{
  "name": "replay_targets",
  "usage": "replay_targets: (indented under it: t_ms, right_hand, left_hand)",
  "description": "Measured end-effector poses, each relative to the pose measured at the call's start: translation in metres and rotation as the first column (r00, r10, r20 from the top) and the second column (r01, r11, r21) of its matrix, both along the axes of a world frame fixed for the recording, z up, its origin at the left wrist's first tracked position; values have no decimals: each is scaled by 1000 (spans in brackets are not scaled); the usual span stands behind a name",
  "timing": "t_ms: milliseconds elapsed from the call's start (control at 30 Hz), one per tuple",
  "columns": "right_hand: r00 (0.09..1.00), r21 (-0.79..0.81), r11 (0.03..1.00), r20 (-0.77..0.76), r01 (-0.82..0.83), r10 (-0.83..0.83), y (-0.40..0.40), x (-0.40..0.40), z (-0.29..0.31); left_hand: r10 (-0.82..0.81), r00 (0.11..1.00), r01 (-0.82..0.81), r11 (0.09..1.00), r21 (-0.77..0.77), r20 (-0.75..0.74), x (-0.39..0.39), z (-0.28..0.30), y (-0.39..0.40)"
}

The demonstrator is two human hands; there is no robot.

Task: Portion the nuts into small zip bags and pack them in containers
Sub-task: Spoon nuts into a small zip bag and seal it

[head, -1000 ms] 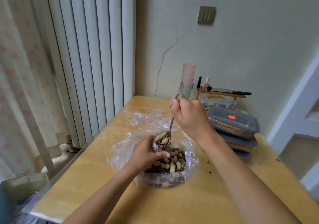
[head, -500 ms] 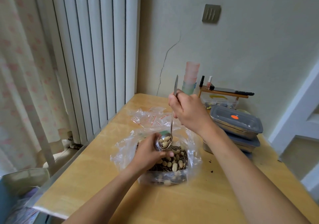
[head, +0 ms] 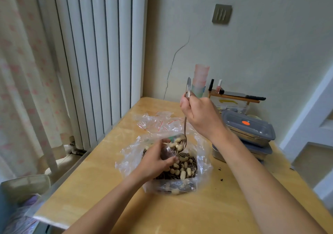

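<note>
Since the earlier frame, your right hand (head: 200, 114) has tipped the spoon (head: 181, 143), fingers wrapped round its handle, so its bowl of nuts meets the small zip bag (head: 166, 153) pinched open in your left hand (head: 155, 161). Both hover over the large bag of peanuts and seeds (head: 180, 170) on the table (head: 100, 179). You are filling one portion; next, tilt further without spilling. Lidded containers (head: 250, 131) wait at your right.
</note>
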State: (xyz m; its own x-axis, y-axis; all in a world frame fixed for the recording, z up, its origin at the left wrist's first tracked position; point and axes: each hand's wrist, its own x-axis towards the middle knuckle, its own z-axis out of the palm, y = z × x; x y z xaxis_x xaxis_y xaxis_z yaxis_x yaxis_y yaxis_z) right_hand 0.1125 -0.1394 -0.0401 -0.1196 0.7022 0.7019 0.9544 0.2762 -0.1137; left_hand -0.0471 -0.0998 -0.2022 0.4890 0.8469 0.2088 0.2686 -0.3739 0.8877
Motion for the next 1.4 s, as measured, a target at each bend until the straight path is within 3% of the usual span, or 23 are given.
replay_targets:
  t_ms: [700,833,1400]
  right_hand:
    - [1000,93,996,26,7,-9,-2,-10,1]
    - [999,38,999,35,-19,18,-1,-10,1]
    - [998,131,990,48,-48,42,-5,-7,-6]
  left_hand:
    - [11,996,-13,1000,21,87,2,0,-2]
    - [31,996,-33,999,26,79,3,1,-3]
    - [81,996,-78,991,112,-29,2,2,4]
